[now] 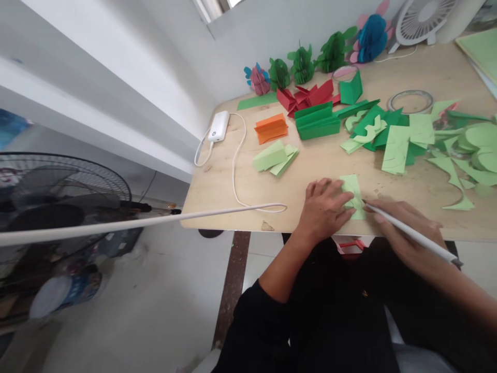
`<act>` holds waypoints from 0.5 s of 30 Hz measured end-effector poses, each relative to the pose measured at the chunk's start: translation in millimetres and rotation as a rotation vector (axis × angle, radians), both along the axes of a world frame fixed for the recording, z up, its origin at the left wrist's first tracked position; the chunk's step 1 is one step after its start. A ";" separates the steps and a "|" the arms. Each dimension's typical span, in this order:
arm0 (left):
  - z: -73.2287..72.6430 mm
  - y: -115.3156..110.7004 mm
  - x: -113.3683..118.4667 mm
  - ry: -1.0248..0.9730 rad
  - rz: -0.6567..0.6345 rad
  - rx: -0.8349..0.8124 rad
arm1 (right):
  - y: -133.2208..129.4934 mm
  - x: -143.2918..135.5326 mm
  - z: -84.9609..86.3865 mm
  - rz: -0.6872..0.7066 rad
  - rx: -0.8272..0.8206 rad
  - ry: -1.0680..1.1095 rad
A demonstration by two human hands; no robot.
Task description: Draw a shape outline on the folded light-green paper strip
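A pale wooden tabletop is filling the right and upper middle of the frame, butting against a white wall that is running diagonally across the upper left. Along the back edge, dark green honeycomb paper balls are standing beside a blue and pink paper flower, with a white desk fan sitting in the top right corner. Folded stacks of orange paper, red paper and dark green paper are lying mid-table, and light green paper offcuts are spreading toward the right edge. A white power bank is resting near the wall, its white cable looping across the table and off to the left. A black floor fan is standing on the pale floor at the left of the frame.

Low in the middle of the frame, near the table's front edge, a small light green folded paper strip is lying flat. The left hand is pressing on it with fingers spread flat, palm down, gripping nothing. The right hand is curling around a white pencil, pinching it in a writing grip with the tip touching the strip's right edge.
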State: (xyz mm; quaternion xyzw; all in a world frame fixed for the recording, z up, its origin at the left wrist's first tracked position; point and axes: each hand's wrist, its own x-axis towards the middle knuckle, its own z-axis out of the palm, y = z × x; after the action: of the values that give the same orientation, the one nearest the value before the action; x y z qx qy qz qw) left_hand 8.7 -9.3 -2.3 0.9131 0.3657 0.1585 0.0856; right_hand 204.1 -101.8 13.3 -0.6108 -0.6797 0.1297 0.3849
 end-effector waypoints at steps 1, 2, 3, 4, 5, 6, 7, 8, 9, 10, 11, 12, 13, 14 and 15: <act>0.3 -0.2 0.1 0.005 0.001 0.002 | 1.0 -0.1 -2.1 0.023 0.013 -0.003; 0.6 -0.3 0.3 0.008 0.002 0.003 | 1.8 0.0 -4.2 0.040 0.028 -0.012; 0.7 -0.4 0.4 0.009 0.002 0.004 | 2.3 0.2 -6.3 0.046 0.046 -0.027; 0.8 -0.4 0.5 0.010 0.003 0.003 | 2.6 0.4 -8.2 0.045 0.061 -0.047; 0.9 -0.3 0.6 0.010 0.004 -0.001 | 2.8 0.6 -9.7 0.042 0.074 -0.070; 1.0 -0.2 0.6 0.011 0.004 -0.006 | 2.7 0.8 -11.0 0.041 0.082 -0.096; 1.1 0.1 0.4 0.012 0.002 -0.014 | 2.6 1.0 -12.0 0.042 0.088 -0.120; 1.4 0.6 0.1 0.013 -0.001 -0.023 | 2.4 1.2 -12.6 0.044 0.093 -0.139; 1.9 1.2 -0.5 0.014 -0.004 -0.035 | 2.3 1.3 -13.1 0.050 0.101 -0.153; 2.5 2.0 -1.3 0.017 -0.008 -0.048 | 2.2 1.5 -13.5 0.055 0.113 -0.165; 3.4 3.0 -2.4 0.019 -0.014 -0.062 | 2.1 1.6 -13.9 0.058 0.129 -0.172; 4.5 4.0 -3.8 0.021 -0.022 -0.076 | 2.1 1.7 -14.3 0.061 0.142 -0.178; 5.6 5.1 -5.4 0.024 -0.032 -0.091 | 2.0 1.8 -14.8 0.061 0.151 -0.181; 6.9 6.2 -7.0 0.028 -0.045 -0.104 | 2.0 1.9 -15.3 0.058 0.148 -0.184; 8.1 7.3 -8.6 0.031 -0.059 -0.116 | 1.9 2.0 -15.9 0.052 0.137 -0.188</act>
State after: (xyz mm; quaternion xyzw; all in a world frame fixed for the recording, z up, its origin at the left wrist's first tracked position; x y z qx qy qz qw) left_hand 0.1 -2.0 5.8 0.9194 0.3485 0.1204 0.1373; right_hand 206.1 -99.9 -2.6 -0.5746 -0.7357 0.0352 0.3569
